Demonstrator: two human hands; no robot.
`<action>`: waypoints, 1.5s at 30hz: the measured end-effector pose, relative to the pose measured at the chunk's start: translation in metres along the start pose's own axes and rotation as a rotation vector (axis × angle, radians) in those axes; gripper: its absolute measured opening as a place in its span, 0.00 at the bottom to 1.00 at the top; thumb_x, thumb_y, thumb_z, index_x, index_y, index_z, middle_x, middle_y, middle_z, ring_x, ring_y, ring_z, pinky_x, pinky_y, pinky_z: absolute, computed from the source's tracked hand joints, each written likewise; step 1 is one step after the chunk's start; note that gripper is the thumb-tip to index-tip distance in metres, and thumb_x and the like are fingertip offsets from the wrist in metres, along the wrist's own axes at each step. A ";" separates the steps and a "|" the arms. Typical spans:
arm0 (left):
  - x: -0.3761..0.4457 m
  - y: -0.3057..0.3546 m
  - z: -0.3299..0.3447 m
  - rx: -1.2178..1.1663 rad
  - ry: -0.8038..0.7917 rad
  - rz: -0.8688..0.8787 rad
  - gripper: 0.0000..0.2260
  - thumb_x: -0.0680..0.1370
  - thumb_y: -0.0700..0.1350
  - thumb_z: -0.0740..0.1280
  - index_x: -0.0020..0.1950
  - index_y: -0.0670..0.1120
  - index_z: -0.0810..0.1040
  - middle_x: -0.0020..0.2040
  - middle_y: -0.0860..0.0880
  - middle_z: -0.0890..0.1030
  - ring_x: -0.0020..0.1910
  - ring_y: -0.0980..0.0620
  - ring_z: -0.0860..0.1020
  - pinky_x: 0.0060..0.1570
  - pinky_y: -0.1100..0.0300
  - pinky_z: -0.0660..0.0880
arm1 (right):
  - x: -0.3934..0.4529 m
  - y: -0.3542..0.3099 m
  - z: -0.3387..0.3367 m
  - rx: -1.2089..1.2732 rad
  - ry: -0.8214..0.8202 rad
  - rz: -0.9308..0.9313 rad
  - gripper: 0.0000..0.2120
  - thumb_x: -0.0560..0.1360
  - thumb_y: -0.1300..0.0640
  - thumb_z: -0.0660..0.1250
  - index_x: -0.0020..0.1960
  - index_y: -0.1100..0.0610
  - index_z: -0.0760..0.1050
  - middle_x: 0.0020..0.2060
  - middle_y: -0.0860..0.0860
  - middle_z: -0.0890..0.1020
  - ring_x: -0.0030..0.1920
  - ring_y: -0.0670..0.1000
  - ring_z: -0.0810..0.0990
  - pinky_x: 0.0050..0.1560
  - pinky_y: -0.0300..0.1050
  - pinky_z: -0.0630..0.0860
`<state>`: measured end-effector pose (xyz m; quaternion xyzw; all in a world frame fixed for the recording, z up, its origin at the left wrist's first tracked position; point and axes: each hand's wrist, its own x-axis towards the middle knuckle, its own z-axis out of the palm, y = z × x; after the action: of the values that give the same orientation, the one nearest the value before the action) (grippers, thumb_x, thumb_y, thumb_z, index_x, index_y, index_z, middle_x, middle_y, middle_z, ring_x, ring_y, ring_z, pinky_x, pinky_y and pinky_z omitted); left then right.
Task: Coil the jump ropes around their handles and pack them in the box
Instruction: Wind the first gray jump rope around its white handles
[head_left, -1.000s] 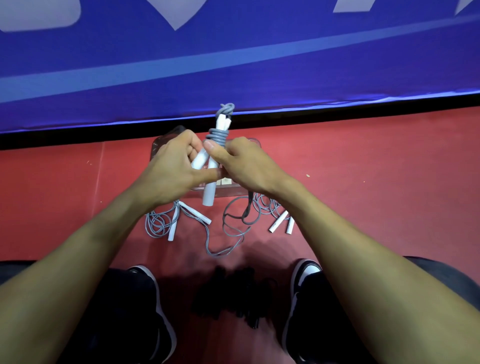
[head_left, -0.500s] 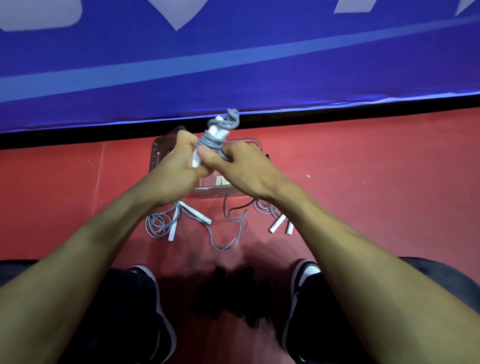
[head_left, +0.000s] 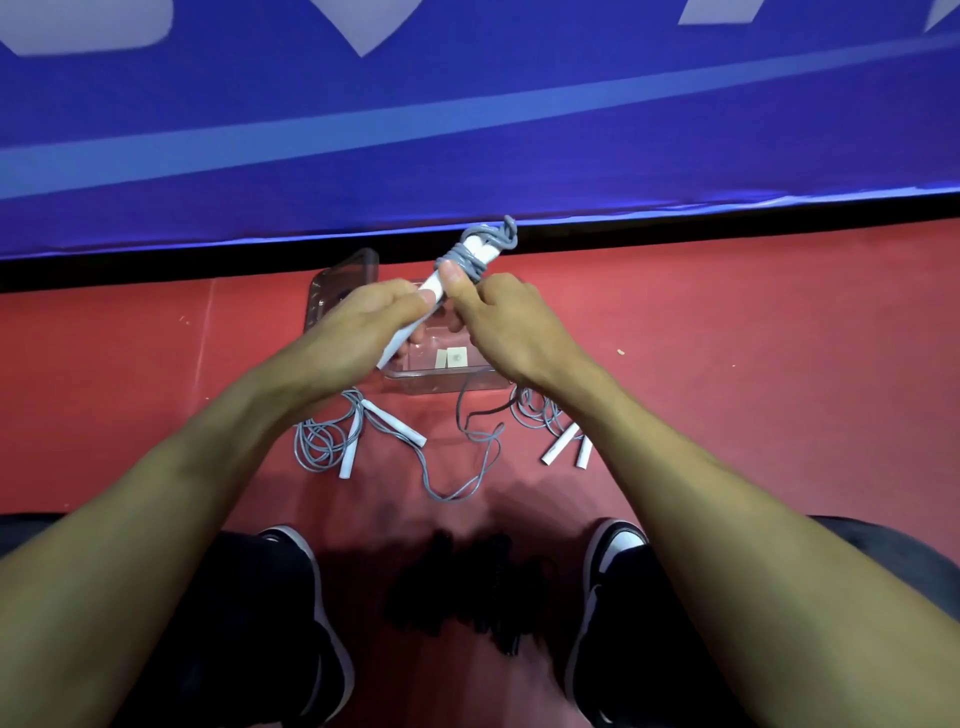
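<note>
My left hand (head_left: 358, 332) grips the white handles (head_left: 415, 306) of a jump rope, tilted up to the right above the clear plastic box (head_left: 441, 376). Grey rope (head_left: 470, 257) is coiled round the upper end of the handles. My right hand (head_left: 504, 327) pinches the rope against the handles with thumb and fingers. The rope's loose tail (head_left: 467, 467) hangs down to the red floor. A second grey rope with white handles (head_left: 343, 441) lies loose on the left. A third rope with white handles (head_left: 563, 441) lies on the right, partly hidden by my right forearm.
The box's clear lid (head_left: 337, 283) leans behind it at the left. A blue banner wall (head_left: 467, 130) stands just beyond the box. My two black and white shoes (head_left: 618, 597) rest on the red floor near me, with a dark shadow between them.
The handles have tilted from nearly upright to slanting up to the right. More rope is wound on, and the tail on the floor has shortened. Both hands rose a little.
</note>
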<state>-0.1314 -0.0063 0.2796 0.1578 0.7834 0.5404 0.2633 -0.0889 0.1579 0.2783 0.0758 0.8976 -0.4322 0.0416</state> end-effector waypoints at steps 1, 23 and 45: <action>0.001 -0.002 -0.002 -0.027 0.021 0.003 0.10 0.75 0.54 0.65 0.45 0.48 0.77 0.38 0.53 0.79 0.37 0.54 0.75 0.43 0.54 0.70 | 0.001 0.001 0.000 -0.001 -0.020 0.001 0.37 0.82 0.35 0.50 0.44 0.67 0.80 0.35 0.60 0.82 0.41 0.60 0.80 0.50 0.55 0.77; -0.002 -0.006 0.002 0.145 0.048 0.067 0.19 0.72 0.48 0.73 0.56 0.41 0.70 0.43 0.44 0.82 0.38 0.50 0.81 0.44 0.43 0.79 | 0.002 0.002 0.006 -0.096 -0.087 -0.067 0.32 0.79 0.33 0.54 0.33 0.57 0.77 0.27 0.50 0.77 0.33 0.54 0.76 0.41 0.53 0.76; -0.005 0.004 0.005 0.033 -0.065 0.065 0.21 0.80 0.51 0.59 0.59 0.34 0.76 0.47 0.43 0.80 0.46 0.50 0.76 0.50 0.46 0.71 | 0.001 0.003 -0.003 0.064 -0.112 0.019 0.35 0.81 0.33 0.51 0.39 0.60 0.81 0.35 0.53 0.85 0.34 0.50 0.78 0.43 0.48 0.77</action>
<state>-0.1251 -0.0037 0.2835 0.2049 0.7778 0.5301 0.2684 -0.0891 0.1623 0.2782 0.0611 0.8789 -0.4637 0.0934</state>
